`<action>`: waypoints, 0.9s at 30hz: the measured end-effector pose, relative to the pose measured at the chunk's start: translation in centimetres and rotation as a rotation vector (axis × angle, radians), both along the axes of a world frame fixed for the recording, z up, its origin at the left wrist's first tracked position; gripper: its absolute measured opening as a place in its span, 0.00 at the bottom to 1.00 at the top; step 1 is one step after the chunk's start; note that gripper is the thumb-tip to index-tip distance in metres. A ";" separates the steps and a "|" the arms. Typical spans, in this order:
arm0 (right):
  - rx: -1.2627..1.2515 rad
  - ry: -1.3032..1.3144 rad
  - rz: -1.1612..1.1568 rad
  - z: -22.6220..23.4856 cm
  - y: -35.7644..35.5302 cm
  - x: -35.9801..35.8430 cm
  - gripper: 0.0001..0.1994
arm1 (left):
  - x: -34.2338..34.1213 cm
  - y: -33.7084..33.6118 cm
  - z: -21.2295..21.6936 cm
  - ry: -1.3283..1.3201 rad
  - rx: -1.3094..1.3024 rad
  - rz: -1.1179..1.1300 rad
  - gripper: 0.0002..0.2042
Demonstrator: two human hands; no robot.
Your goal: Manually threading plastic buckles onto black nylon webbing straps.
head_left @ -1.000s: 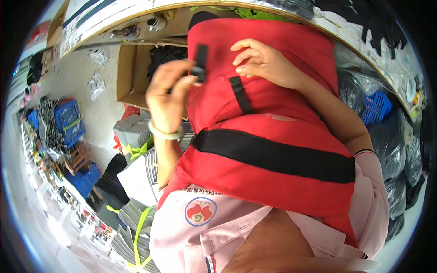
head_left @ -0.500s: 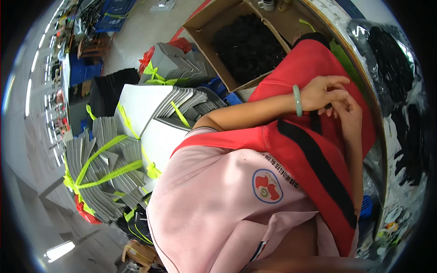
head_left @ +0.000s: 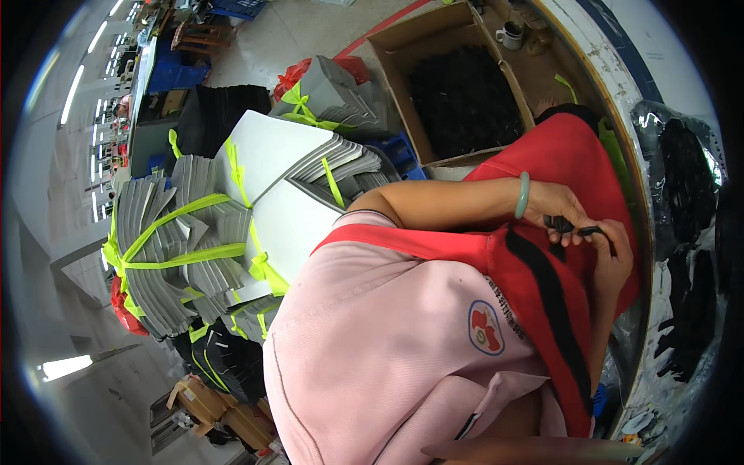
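Note:
Over the red apron (head_left: 597, 163) on my lap, both hands meet at a small black piece (head_left: 558, 225), which looks soft and strip-like; its exact kind is unclear. My left hand (head_left: 559, 203), below a pale green bangle (head_left: 523, 195), pinches the piece between thumb and fingers. From the right, my right hand (head_left: 614, 252) has its bent fingers closed on the same piece or on one touching it. Fingers partly hide the black material, so I cannot tell whether it is one part or two.
An open cardboard box (head_left: 387, 58) holds many small black pieces beyond my lap. Grey sheet bundles tied with yellow-green strips (head_left: 186, 252) stand at the left. On the right, a worn table (head_left: 659, 310) bears bagged black pieces (head_left: 686, 182). A mug (head_left: 510, 36) stands beyond the box.
The view has shifted, so the surroundings sit lower and mostly further right. My left fingers, earlier stretched over my right hand, now bend down in a pinch, and more of the black piece shows.

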State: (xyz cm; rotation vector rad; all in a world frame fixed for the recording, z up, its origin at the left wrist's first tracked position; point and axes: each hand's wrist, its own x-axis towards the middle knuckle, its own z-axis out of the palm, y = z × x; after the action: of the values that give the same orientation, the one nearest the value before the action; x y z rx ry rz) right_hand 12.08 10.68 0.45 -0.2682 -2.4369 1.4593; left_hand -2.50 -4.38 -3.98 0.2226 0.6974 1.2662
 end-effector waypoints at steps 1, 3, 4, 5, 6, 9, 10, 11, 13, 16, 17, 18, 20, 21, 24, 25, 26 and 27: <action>0.025 -0.005 0.037 0.3 0.3 0.0 0.07 | 0.1 0.1 -0.2 -0.063 0.042 -0.036 0.14; 0.032 -0.022 0.019 1.2 -0.2 0.0 0.07 | 0.1 0.8 -0.5 -0.125 0.096 -0.103 0.14; 0.031 -0.039 -0.007 1.5 -0.1 0.2 0.07 | 0.1 1.1 0.0 -0.130 0.114 -0.132 0.14; 0.039 -0.031 -0.001 1.2 0.4 0.6 0.08 | 0.1 1.4 0.3 -0.119 0.108 -0.142 0.14; 0.057 -0.039 -0.038 0.9 0.8 0.9 0.08 | 0.2 1.8 0.6 -0.108 0.104 -0.156 0.14; 0.036 -0.125 -0.135 1.2 0.9 2.1 0.12 | 0.7 2.7 1.8 0.067 -0.017 -0.134 0.13; 0.028 -0.159 -0.182 1.3 0.7 1.9 0.14 | 0.5 2.3 1.6 0.045 -0.033 -0.073 0.11; 0.004 -0.210 -0.205 1.7 0.8 1.7 0.14 | 0.3 2.0 1.4 -0.014 -0.095 -0.013 0.10; 0.027 -0.229 -0.258 1.9 3.0 2.2 0.13 | -0.5 1.9 0.6 -0.035 -0.122 0.089 0.10; 0.123 -0.178 -0.474 2.6 8.2 5.2 0.11 | -0.7 2.9 0.1 0.015 -0.111 0.107 0.07; 0.139 -0.132 -0.585 2.7 9.6 5.9 0.10 | -0.6 3.2 0.1 0.009 -0.098 0.066 0.07; 0.166 -0.046 -0.681 2.8 11.4 6.9 0.09 | -0.4 3.6 0.1 0.016 -0.099 0.086 0.06; 0.260 -0.063 -0.799 3.0 14.9 8.7 0.10 | -0.4 4.4 0.2 0.025 -0.106 0.092 0.06; 0.289 -0.121 -0.803 3.2 16.2 9.3 0.11 | -0.6 4.6 0.3 0.074 -0.101 0.083 0.06; 0.426 -0.224 -0.766 2.8 18.2 9.1 0.13 | -0.6 5.2 0.6 0.149 -0.118 0.101 0.06; 0.521 -0.232 -0.733 1.6 18.6 9.2 0.13 | -0.5 5.5 0.5 0.151 -0.121 0.099 0.06; 0.615 -0.240 -0.698 0.5 18.9 9.1 0.12 | -0.5 5.9 0.5 0.152 -0.125 0.099 0.06; 0.567 -0.222 -0.728 -0.3 19.4 9.0 0.11 | -0.1 6.3 0.8 0.163 -0.156 0.114 0.06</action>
State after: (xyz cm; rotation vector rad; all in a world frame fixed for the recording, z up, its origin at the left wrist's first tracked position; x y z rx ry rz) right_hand 21.04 30.05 0.13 -1.0779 -2.3886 0.4361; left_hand -2.65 1.91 -3.20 0.1606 0.9562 1.3045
